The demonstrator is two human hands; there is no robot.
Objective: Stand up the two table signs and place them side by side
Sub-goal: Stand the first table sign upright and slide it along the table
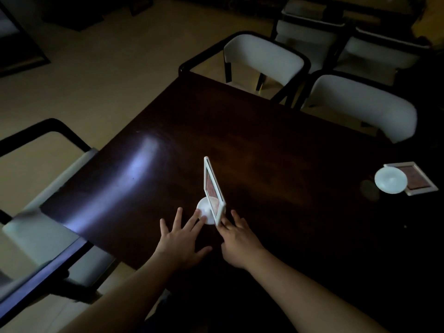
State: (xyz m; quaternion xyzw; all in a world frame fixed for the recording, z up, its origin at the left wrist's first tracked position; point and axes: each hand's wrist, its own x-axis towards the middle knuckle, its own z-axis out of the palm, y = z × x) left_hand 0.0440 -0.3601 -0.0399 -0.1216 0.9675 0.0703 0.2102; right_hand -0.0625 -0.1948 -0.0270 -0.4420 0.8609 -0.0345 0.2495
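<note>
Table sign 2, the white-framed one with a round base (406, 179), lies flat far right of our spread, empty right hand (236, 243); our left hand (181, 239), fingers splayed, touches the upright white-framed sign (213, 191).

This looks like a dining room in a restaurant or café, dimly lit. A dark polished wooden table (264, 152) fills the middle of the frame, with matching white-cushioned, dark-framed armchairs drawn up to it: two at the upper right (264, 61) (360, 104) and one at the left edge (36, 224). More identical chairs (312, 30) stand at a further table along the top right. White-framed table signs on round bases (212, 188) (406, 180) suit a public eating place. The floor (96, 68) is pale.
</note>
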